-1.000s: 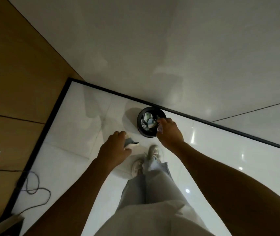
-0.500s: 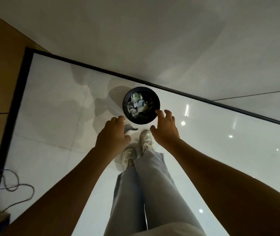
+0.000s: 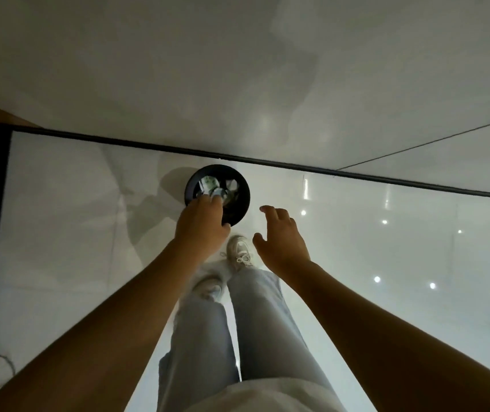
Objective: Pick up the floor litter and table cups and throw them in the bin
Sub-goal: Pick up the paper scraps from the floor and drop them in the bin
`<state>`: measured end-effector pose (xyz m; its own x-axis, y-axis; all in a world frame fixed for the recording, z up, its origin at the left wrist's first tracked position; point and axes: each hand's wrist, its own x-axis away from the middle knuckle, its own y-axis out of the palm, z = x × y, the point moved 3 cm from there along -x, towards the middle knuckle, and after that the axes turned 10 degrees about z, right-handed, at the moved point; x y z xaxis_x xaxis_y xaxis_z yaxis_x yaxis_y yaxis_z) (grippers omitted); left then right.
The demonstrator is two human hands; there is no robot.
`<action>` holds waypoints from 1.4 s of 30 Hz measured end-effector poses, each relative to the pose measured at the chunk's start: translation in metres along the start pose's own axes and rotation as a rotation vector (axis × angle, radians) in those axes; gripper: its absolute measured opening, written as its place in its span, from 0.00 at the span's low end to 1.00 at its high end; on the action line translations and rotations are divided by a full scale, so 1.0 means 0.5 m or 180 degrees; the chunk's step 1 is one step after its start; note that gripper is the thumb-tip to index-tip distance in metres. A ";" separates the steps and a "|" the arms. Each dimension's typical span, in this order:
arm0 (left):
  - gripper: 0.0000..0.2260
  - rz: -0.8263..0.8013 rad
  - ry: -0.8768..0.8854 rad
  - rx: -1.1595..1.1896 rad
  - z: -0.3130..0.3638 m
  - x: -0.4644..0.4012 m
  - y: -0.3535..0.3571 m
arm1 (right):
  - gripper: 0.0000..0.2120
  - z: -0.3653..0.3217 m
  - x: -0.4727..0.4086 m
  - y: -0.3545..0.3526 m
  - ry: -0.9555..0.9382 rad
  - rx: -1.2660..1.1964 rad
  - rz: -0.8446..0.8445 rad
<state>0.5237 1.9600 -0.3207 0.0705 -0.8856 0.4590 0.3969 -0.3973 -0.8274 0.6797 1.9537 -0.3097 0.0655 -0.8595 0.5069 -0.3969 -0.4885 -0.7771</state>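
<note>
The round black bin stands on the glossy white floor, close to the dark strip where floor meets wall, its open mouth facing straight up at the camera; crumpled pale litter lies inside. The left hand is stretched over the bin's near-left rim, knuckles up, fingers curled downward over the opening; whether they hold anything cannot be told, since the palm side is hidden. The right hand hovers just right of the bin, apart from it, fingers spread loosely and holding nothing. Two pale sneakers and light jeans show below the hands.

Half a second earlier the left hand was short of the bin with a grey scrap showing at its fingers; now it is above the opening and no scrap shows. The right hand has drawn off to the right.
</note>
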 end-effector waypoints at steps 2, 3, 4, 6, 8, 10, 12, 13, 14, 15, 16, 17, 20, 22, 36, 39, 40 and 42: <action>0.25 0.0087 0.0278 0.0063 0.021 0.044 -0.035 | 0.27 -0.010 0.033 -0.027 0.0004 0.0004 0.0059; 0.25 0.0125 0.0405 0.0058 0.030 0.069 -0.052 | 0.26 -0.016 0.054 -0.041 -0.0007 0.0008 0.0123; 0.25 0.0155 0.0531 0.0031 0.038 0.095 -0.069 | 0.25 -0.021 0.076 -0.056 -0.0019 0.0014 0.0202; 0.25 0.0177 0.0782 -0.0082 0.055 0.146 -0.098 | 0.24 -0.028 0.130 -0.082 -0.0033 0.0022 0.0382; 0.25 0.0177 0.1045 -0.0261 0.076 0.195 -0.124 | 0.24 -0.032 0.192 -0.107 -0.0026 0.0025 0.0545; 0.23 0.0149 0.1308 -0.0448 0.104 0.245 -0.145 | 0.24 -0.028 0.263 -0.127 0.0054 0.0016 0.0681; 0.22 0.0117 0.1540 -0.0607 0.138 0.293 -0.161 | 0.24 -0.015 0.338 -0.137 0.0240 -0.0027 0.0779; 0.21 0.0095 0.1654 -0.0688 0.157 0.315 -0.165 | 0.24 -0.005 0.375 -0.140 0.0361 -0.0054 0.0821; 0.21 0.0059 0.1766 -0.0775 0.177 0.338 -0.166 | 0.25 0.006 0.413 -0.142 0.0484 -0.0075 0.0849; 0.21 0.0017 0.1903 -0.0873 0.199 0.362 -0.164 | 0.25 0.018 0.449 -0.142 0.0609 -0.0090 0.0872; 0.21 -0.0018 0.2080 -0.0976 0.223 0.386 -0.160 | 0.25 0.031 0.485 -0.143 0.0740 -0.0112 0.0910; 0.21 -0.0054 0.2278 -0.1085 0.249 0.411 -0.153 | 0.25 0.048 0.519 -0.145 0.0874 -0.0146 0.0972; 0.21 -0.0204 0.2919 -0.1499 0.335 0.492 -0.122 | 0.25 0.111 0.625 -0.159 0.1322 -0.0375 0.1278; 0.20 -0.0317 0.3357 -0.1780 0.392 0.551 -0.089 | 0.24 0.165 0.703 -0.165 0.1668 -0.0571 0.1498; 0.17 -0.1012 0.4890 -0.2283 0.776 1.123 0.298 | 0.24 0.630 1.369 -0.027 0.3613 -0.1452 0.2238; 0.18 -0.1156 0.5040 -0.2270 0.838 1.264 0.397 | 0.24 0.723 1.492 0.006 0.3800 -0.1554 0.2386; 0.18 -0.1176 0.5121 -0.2279 0.858 1.307 0.425 | 0.24 0.750 1.531 0.017 0.3870 -0.1595 0.2411; 0.19 -0.1226 0.5276 -0.2281 0.893 1.382 0.472 | 0.24 0.797 1.603 0.042 0.4031 -0.1674 0.2421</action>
<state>1.0746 1.3614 -0.0545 -0.9575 0.1443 0.2497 -0.2780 -0.2315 -0.9323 1.0888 1.1946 -0.0686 -0.9657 -0.0580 0.2530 -0.2580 0.3217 -0.9110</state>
